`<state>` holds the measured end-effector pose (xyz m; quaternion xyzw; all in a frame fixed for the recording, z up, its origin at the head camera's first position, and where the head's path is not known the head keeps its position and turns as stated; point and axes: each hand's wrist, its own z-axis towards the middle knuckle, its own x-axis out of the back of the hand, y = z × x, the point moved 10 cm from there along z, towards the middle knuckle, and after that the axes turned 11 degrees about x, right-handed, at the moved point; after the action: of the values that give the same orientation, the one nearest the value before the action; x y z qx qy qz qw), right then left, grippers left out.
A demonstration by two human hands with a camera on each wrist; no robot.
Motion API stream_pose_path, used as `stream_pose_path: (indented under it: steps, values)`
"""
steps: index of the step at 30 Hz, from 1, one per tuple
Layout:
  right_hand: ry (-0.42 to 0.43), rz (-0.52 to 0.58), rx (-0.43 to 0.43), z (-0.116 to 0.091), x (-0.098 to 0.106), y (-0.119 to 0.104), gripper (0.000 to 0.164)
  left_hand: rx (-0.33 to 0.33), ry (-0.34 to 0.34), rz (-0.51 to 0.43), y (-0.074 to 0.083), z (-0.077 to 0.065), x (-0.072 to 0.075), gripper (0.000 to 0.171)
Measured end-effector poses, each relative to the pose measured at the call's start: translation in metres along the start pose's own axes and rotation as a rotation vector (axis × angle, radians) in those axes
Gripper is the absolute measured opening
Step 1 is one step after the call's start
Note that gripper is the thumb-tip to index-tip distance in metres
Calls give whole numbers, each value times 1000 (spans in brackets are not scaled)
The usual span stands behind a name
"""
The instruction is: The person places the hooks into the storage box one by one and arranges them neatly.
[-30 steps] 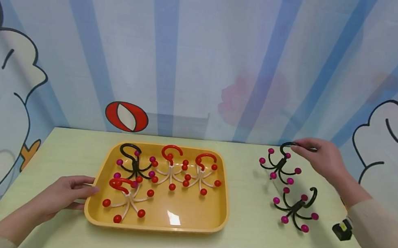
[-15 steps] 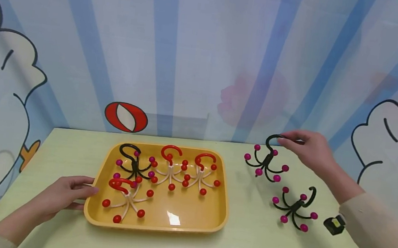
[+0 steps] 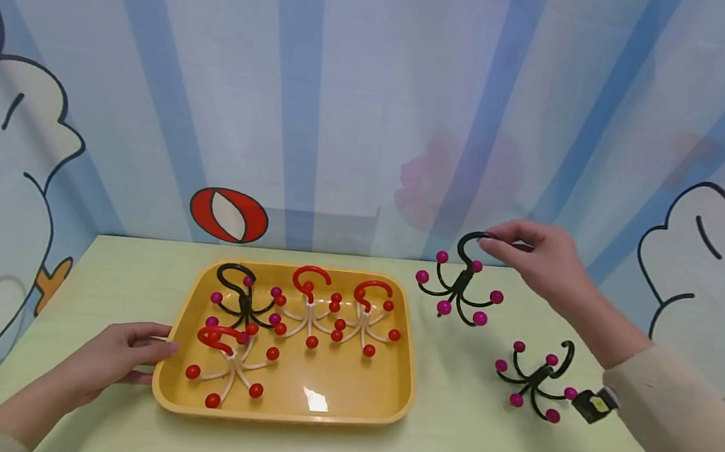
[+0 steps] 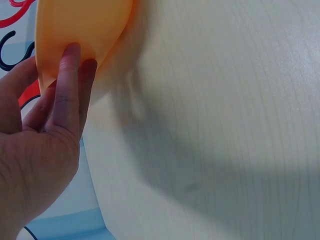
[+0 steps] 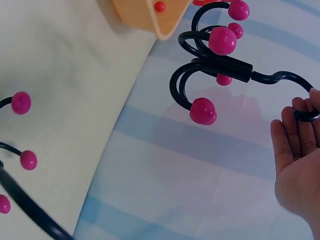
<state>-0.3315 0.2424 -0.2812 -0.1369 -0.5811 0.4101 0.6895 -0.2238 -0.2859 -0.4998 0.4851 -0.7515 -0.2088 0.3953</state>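
In the head view, my right hand (image 3: 543,261) pinches the hooked handle of a black head massager (image 3: 461,282) with magenta ball tips. It hangs legs-down just right of a yellow tray (image 3: 342,403). In the right wrist view, the hook of this massager (image 5: 225,67) runs between thumb and fingers. My left hand (image 3: 109,357) grips the tray's left end, thumb at the rim; in the left wrist view, its fingers (image 4: 67,95) lie against the outer wall. Inside the tray are a black massager (image 3: 246,302) and white massagers with red hooks, one (image 3: 233,360) nearest my left hand.
Another black massager (image 3: 536,380) lies on the pale wooden table (image 3: 445,444), below and right of the held one. A small black device (image 3: 593,405) sits at my right cuff. Behind the table's back edge hangs a blue striped printed backdrop (image 3: 362,107).
My right hand has carried the black massager leftward and slightly up, from the table's right side to near the tray's right edge. The left hand stays at the tray's left end.
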Motion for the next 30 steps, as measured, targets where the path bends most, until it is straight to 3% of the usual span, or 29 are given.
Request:
stream_pose_path:
  steps: [16, 22, 30]
  values:
    - [-18, 154, 83, 2, -22, -58, 32, -5, 2, -4, 1, 2, 0, 79]
    - [-26, 213, 96, 4, -35, -75, 29, -6, 3, -2, 1, 2, -1, 79]
    - [-74, 290, 175, 6, -56, -98, 25, -9, -2, -7, 2, 0, -1, 79]
